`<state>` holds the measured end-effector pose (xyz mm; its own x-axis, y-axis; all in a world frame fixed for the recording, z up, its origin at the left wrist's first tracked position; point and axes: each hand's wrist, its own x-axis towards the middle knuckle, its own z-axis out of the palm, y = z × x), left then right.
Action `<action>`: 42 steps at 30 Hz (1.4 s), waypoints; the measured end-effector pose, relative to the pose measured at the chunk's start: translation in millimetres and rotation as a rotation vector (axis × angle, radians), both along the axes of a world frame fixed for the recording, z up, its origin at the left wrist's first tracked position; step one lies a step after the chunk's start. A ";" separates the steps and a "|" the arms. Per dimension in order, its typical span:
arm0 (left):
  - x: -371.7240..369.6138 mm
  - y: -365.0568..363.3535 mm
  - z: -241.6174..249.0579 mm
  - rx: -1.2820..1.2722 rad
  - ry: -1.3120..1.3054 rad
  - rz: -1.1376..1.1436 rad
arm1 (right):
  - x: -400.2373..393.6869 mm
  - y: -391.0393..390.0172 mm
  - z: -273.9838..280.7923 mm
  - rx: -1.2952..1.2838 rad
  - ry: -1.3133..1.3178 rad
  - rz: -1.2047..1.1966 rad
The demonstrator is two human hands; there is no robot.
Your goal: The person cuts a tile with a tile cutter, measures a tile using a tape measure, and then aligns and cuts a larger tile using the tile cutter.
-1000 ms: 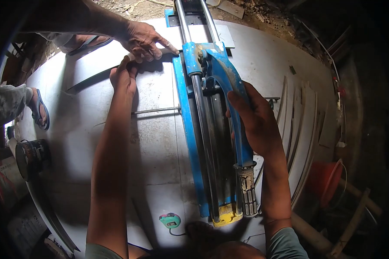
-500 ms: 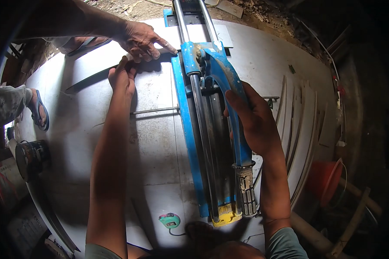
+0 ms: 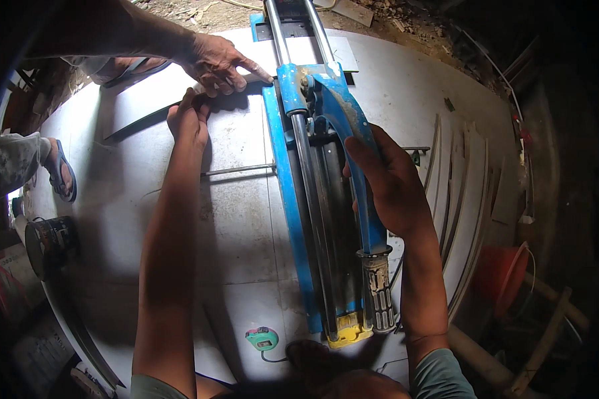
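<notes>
Slightly leftward in the frame, the upper part of the blue cutter had shifted since the earlier frame, while both hands held nearly the same poses. The left hand, upper left of centre, was mostly closed, thumb and fingers pinching the near edge of the white panel. The right hand, right of centre, curled round the blue lever — above the ribbed grip, not on it. Another person's hand lay on the panel just beyond the left hand, its index finger reaching the cutter's left edge.

The panel crossed the upper frame, its long axis running left to right with a slight rise, and passed beneath the cutter's rails. The cutter stood lengthwise, top leaning left; its lever pointed down the frame. Open pale surface lay between the left forearm and the cutter — crossed by a thin bar, with a green tape measure lower down. Loose strips lay right of the right hand.
</notes>
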<state>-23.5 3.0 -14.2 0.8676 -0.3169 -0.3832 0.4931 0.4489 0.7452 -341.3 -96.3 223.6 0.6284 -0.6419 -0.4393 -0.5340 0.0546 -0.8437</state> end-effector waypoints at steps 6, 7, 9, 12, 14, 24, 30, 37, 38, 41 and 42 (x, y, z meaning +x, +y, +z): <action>2.8 1.6 -7.5 -0.008 -0.041 0.006 | -3.7 4.3 -5.8 -0.006 -0.014 0.005; 3.1 1.2 -8.4 -0.024 -0.048 0.011 | -3.8 3.9 -5.3 -0.003 -0.013 0.001; 3.5 6.1 -9.9 -0.037 -0.067 0.028 | -10.5 12.8 -14.0 -0.002 -0.042 -0.011; 0.1 -0.7 -6.9 -0.022 -0.032 0.063 | -12.1 8.7 -11.2 -0.047 -0.061 0.060; -5.0 -1.6 -1.4 -0.026 -0.039 0.070 | -16.6 10.7 -16.0 -0.027 -0.143 0.048; 3.5 1.8 -10.3 -0.022 -0.058 0.084 | -4.7 4.1 -25.5 -0.008 -0.172 0.034; 8.9 6.4 -19.6 -0.042 -0.085 0.021 | -70.7 22.4 -30.1 -0.036 -0.208 0.040; 2.0 4.8 -10.9 -0.018 -0.050 0.050 | -111.5 54.6 9.4 0.354 -0.110 0.138; 1.4 6.3 -10.7 -0.040 -0.055 0.031 | -109.7 60.8 6.2 0.369 -0.173 0.046; 7.6 8.7 -15.5 -0.066 -0.056 0.001 | -95.2 56.4 5.0 0.236 -0.195 0.019; 6.7 7.5 -14.6 -0.055 -0.040 0.010 | -88.0 53.5 5.4 0.181 -0.197 0.021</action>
<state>-16.8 10.5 -28.7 0.8850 -0.3281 -0.3302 0.4588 0.4944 0.7383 -429.3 -42.8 229.0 0.7253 -0.5504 -0.4136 -0.3630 0.2047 -0.9090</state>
